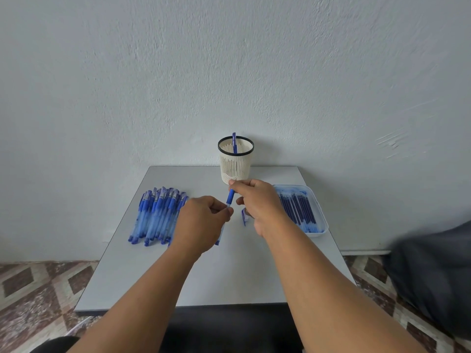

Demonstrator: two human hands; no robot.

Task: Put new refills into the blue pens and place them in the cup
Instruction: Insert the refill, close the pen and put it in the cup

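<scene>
Grey surface (158,276) against a pale wall: capped blue pens (156,215) piled left. Left hand (201,220) pinches the clear barrel, right hand (257,200) the blue grip section of one pen (230,197), before the cup (235,161). Light, rigid, probably slippery plastic; best held at the rubbery sleeve. Refills (299,208) fill the tray (322,220) right.

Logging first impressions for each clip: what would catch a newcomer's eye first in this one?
First, the two hands meeting above the middle of the table: the left hand and right hand both pinch one blue pen. Next, the pile of blue pens at the left and the tray of refills at the right. At the far edge stands the slotted cup with one pen in it.
</scene>
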